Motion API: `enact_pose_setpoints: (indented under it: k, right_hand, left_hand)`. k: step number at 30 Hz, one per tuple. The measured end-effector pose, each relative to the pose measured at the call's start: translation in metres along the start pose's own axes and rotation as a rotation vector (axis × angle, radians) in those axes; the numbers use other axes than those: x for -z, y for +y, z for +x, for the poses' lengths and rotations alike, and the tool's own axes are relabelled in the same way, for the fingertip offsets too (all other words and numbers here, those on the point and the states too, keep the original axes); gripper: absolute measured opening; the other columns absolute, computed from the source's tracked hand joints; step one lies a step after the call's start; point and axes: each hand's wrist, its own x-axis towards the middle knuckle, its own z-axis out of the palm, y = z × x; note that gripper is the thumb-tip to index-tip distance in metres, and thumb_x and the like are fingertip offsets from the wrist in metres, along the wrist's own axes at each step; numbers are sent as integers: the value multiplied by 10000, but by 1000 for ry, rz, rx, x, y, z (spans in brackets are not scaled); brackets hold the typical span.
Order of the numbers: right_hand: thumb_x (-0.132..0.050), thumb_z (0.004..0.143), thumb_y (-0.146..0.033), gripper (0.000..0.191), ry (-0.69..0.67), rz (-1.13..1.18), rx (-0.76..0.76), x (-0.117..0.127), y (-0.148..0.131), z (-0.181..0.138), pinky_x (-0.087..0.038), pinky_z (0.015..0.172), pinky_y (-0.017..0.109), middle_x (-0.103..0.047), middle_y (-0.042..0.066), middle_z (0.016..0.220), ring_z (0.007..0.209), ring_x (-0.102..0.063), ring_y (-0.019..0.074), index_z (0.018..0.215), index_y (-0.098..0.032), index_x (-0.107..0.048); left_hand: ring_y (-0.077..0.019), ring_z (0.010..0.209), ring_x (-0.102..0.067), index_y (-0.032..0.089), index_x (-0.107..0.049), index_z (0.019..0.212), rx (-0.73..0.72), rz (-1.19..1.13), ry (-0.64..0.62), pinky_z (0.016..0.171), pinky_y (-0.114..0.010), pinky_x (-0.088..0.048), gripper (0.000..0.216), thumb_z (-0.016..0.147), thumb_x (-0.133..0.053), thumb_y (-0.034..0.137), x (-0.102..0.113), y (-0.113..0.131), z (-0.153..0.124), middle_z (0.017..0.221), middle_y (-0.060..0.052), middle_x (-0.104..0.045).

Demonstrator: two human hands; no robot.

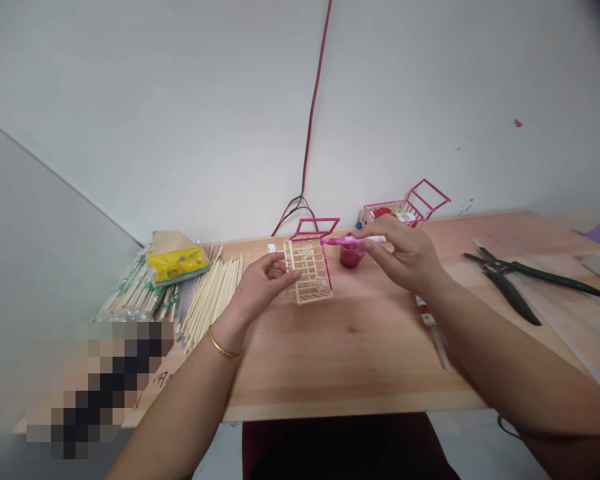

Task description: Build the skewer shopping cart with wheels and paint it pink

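My left hand point(261, 283) is closed on a small cage-like frame of pale sticks point(307, 273), held just above the wooden table point(350, 360). The frame's top lid and right edge are pink. My right hand point(403, 253) pinches a pink brush point(353, 240) whose tip touches the frame's upper right corner. A small pot of pink paint point(351, 255) stands directly behind the brush. A gold bangle sits on my left wrist.
A pile of loose wooden sticks point(213, 297) and packs of sticks lie at the left with a yellow packet point(176, 262). A finished pink stick basket point(405, 207) stands at the back. Black-and-green pliers point(523, 280) lie at the right. A red and black cable hangs down the wall.
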Motion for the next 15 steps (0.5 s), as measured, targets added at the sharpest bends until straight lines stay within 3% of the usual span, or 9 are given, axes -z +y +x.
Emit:
enact_pose_setpoints:
  k: [5, 15]
  right_hand:
    - [-547, 927, -284, 119, 21, 4, 62, -1, 5, -1, -506, 725, 360, -720, 44, 889, 805, -663, 203, 979, -246, -646]
    - [-567, 907, -189, 115, -76, 40, 152, 0, 4, -3, -508, 734, 354, -714, 45, 889, 832, -656, 203, 988, -244, -628]
  left_hand:
    - [-80, 661, -543, 157, -635, 1073, 15, -26, 3, 562, -208, -401, 494, 669, -803, 386, 0, 0, 0, 848, -7, -612]
    - [-75, 631, -524, 144, -631, 1072, 41, -64, 32, 515, -203, -384, 532, 638, -820, 386, 2, -2, 2, 838, -6, -605]
